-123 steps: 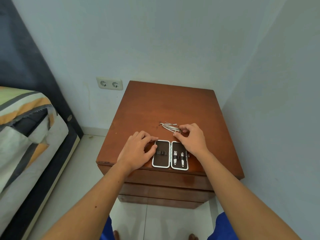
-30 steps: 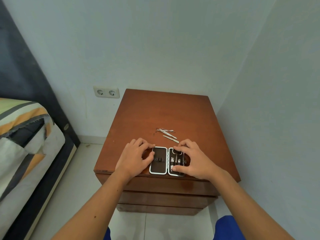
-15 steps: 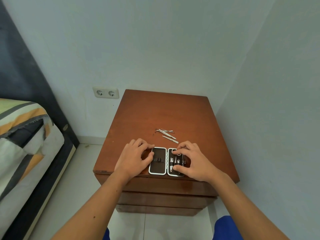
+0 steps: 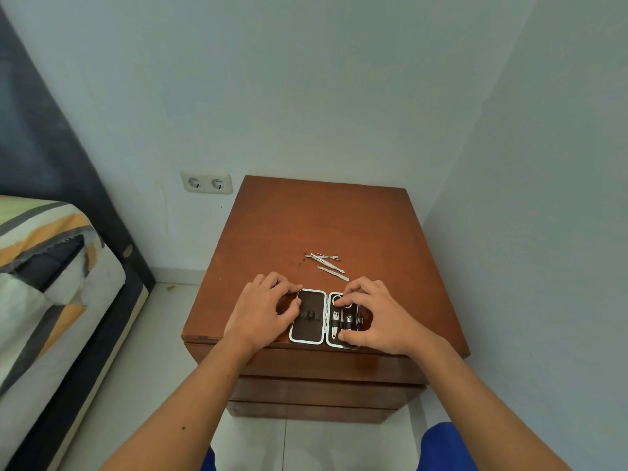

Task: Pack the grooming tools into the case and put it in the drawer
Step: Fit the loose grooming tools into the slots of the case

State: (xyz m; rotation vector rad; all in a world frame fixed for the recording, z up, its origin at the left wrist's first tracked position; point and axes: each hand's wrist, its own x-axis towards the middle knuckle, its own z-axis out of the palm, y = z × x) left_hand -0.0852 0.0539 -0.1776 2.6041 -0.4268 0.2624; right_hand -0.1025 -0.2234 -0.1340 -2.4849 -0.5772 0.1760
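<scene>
Head view: an open case (image 4: 310, 316) lay flat at the front edge of the tabletop (image 4: 319, 219), its right half holding several small tools. Left hand (image 4: 260, 312) rested at the case's left edge, fingers curled, thumb touching the rim. Right hand (image 4: 377, 316) gripped the right half, forefinger at its top and thumb at its bottom. Loose metal tools (image 4: 328, 263) lay just behind the case. Closed drawers (image 4: 323, 390) faced forward below; a bed (image 4: 44, 266) stood at left.
</scene>
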